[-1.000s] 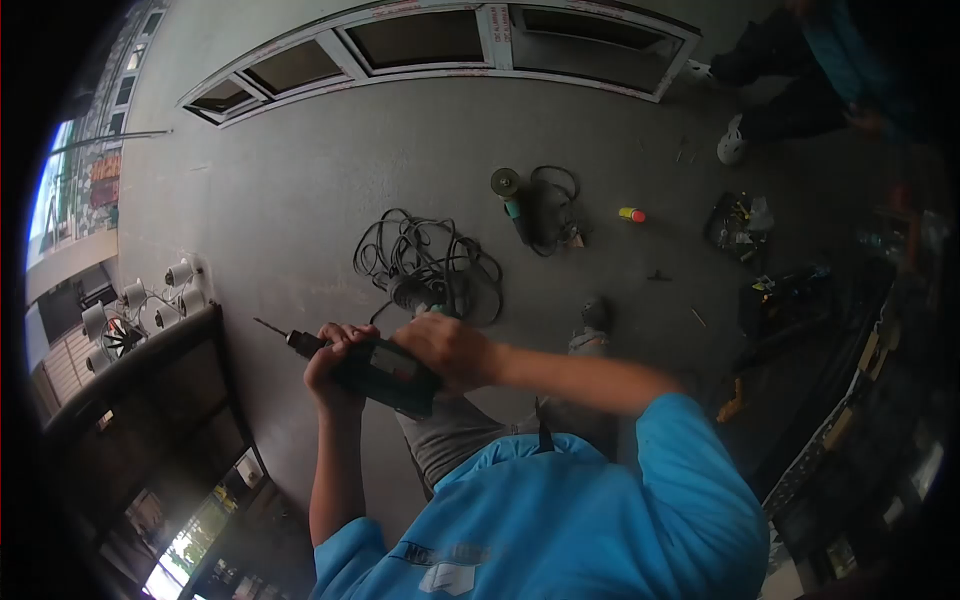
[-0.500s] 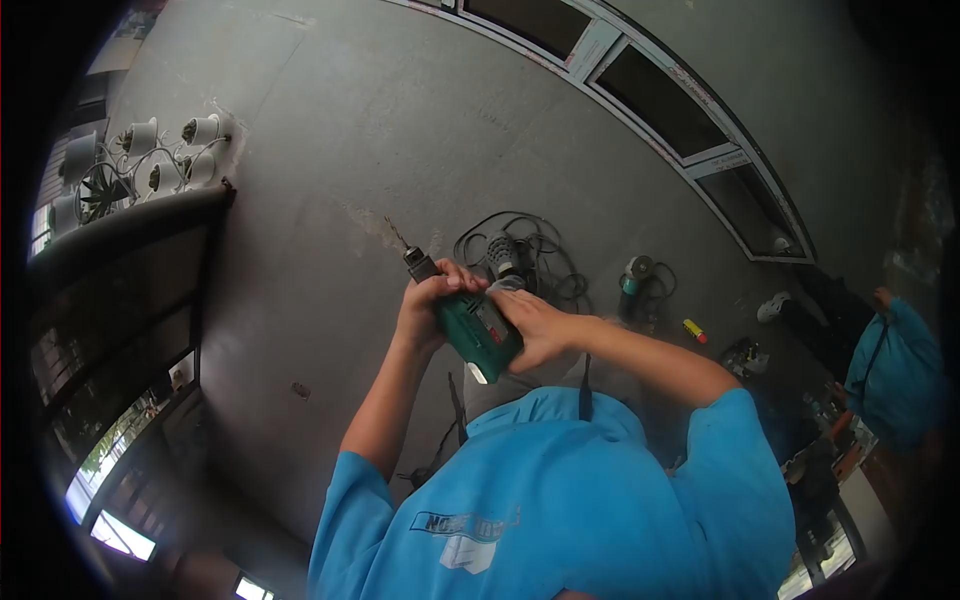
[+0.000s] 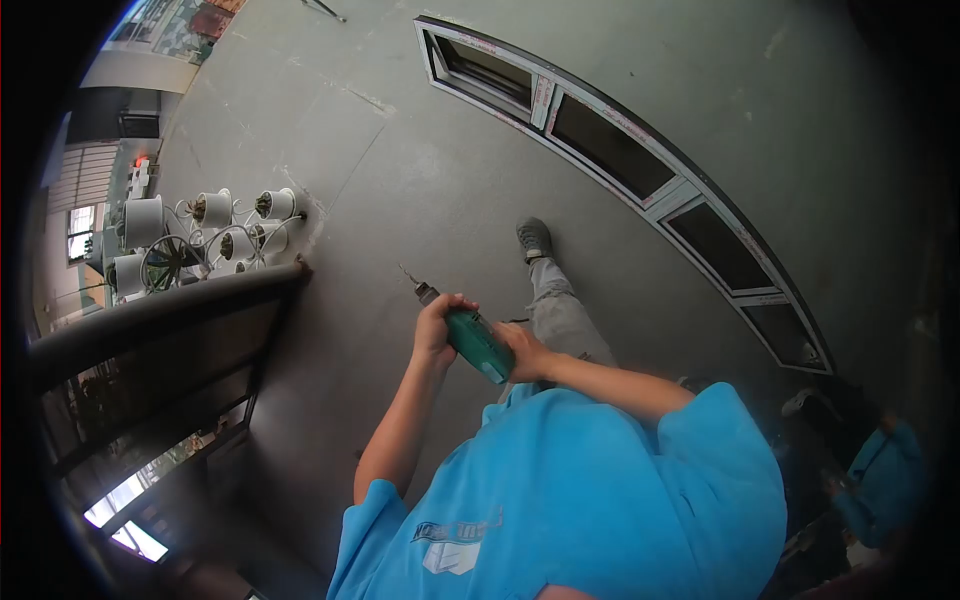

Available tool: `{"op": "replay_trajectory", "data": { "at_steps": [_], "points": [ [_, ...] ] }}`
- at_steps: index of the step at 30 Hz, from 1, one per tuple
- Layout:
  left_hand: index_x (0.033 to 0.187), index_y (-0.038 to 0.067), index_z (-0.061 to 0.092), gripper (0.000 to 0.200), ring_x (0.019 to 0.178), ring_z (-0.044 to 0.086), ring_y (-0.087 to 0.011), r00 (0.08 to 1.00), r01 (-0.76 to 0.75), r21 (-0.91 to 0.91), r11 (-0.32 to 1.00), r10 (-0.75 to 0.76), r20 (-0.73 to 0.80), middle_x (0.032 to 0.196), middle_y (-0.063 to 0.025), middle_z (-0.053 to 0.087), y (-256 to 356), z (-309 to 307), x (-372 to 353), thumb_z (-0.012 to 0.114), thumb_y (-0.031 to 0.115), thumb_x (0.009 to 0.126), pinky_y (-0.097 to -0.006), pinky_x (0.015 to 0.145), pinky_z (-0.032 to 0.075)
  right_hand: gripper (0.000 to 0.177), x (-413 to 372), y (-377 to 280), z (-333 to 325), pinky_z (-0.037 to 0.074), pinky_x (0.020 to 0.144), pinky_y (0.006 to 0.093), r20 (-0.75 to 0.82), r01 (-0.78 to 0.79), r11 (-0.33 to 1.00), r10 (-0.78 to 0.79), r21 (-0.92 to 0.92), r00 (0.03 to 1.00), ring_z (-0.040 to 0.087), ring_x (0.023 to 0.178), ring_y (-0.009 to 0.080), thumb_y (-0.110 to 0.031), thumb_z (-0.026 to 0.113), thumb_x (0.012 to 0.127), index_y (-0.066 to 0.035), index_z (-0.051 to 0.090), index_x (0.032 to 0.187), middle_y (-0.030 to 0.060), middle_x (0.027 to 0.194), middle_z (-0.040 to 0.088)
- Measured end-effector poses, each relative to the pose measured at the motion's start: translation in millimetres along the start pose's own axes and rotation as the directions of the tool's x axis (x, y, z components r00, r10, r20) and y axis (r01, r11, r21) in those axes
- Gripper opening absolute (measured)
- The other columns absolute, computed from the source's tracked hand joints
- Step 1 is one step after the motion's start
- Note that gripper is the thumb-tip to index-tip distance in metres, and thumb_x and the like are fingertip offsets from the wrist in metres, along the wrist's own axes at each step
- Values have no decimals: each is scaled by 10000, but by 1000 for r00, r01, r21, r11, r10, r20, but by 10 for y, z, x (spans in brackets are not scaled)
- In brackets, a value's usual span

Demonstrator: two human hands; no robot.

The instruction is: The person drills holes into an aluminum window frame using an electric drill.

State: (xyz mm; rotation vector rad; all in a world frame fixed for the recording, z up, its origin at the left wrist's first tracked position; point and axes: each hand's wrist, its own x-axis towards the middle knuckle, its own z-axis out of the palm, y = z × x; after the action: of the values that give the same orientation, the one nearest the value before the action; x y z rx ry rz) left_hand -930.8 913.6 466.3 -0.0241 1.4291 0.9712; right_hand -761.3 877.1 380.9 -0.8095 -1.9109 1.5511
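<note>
A green power drill [image 3: 479, 345] is held in front of my body, its thin bit angled up and to the left. My left hand [image 3: 436, 328] is wrapped round the front of the drill, just behind the dark chuck [image 3: 426, 293]. Against the rear part of the drill, on its right side, my right hand [image 3: 522, 350] is closed; its fingers are partly hidden behind the tool.
My shoe [image 3: 535, 238] is forward on the grey floor [image 3: 400, 180]. A long framed window unit [image 3: 660, 200] lies at the upper right. Potted plants [image 3: 210, 210] and a dark railing [image 3: 170, 312] stand left. A person in blue [image 3: 882, 480] is at the far right.
The view has shifted, and the window unit and plants show more fully. One leg has come forward. The coiled cable and other tools on the floor are out of sight. Both hands still hold the drill.
</note>
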Motion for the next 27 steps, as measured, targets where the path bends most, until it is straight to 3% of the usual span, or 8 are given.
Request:
{"op": "replay_trajectory", "data": {
  "at_steps": [3,5,9,12,14,20,23,27],
  "points": [
    [772,37,574,97,887,636,-255,999,-22,21,1000,22,-29,813,-106,612,750,185,755,595,130,793,-419,849,493,403,1024,337,-344,442,775,455,-113,0,1000,1,6,994,557,874,387,-111,725,617,-39,526,960,154,883,570],
    [787,30,580,97,896,636,-259,994,-99,-13,995,99,43,814,-110,613,1145,211,1153,592,125,796,-414,869,486,443,1582,571,-502,438,829,468,31,78,995,-76,-65,997,562,956,404,-147,743,614,-23,511,970,193,940,582],
    [791,24,583,100,899,636,-263,994,-104,-32,994,105,39,817,-110,615,1946,278,1839,588,124,799,-410,879,482,584,2605,740,-751,438,884,471,58,5,1000,-4,-23,998,559,999,419,-151,763,598,-1,499,1096,216,1050,576],
    [791,24,574,98,899,635,-267,995,-48,-31,998,51,84,822,-112,617,2527,301,2379,583,121,802,-410,881,484,758,3261,724,-876,429,949,466,-117,12,998,-19,-60,993,540,1080,427,-150,783,594,2,433,1250,234,1181,542],
    [806,24,567,100,898,633,-270,991,35,-31,999,-31,133,827,-116,620,2891,312,2831,586,122,801,-411,890,485,921,3690,682,-945,416,992,463,-152,-118,993,119,15,981,510,1153,426,-146,799,586,-6,330,1366,240,1262,501],
    [824,15,560,106,903,628,-270,934,117,156,981,-162,319,818,-107,610,3926,412,4269,580,116,800,-415,897,486,973,5001,1197,-847,409,1007,464,-394,-221,975,197,-15,898,474,1208,431,-155,795,613,-5,263,1414,244,1321,452],
    [885,-24,555,159,856,636,-282,916,179,188,966,-234,326,813,-138,611,4314,474,4769,599,91,785,-408,815,523,971,5559,1288,-826,404,1018,461,-500,-234,972,201,-3,843,461,1220,444,-161,793,628,14,252,1415,263,1340,426],
    [864,0,573,133,899,628,-276,863,271,246,931,-348,367,812,-117,614,4713,616,5386,615,116,814,-407,852,505,973,6113,1555,-946,390,1030,462,-556,-266,964,220,-3,802,445,1231,453,-170,791,640,23,243,1420,272,1346,415]
  ]
}}
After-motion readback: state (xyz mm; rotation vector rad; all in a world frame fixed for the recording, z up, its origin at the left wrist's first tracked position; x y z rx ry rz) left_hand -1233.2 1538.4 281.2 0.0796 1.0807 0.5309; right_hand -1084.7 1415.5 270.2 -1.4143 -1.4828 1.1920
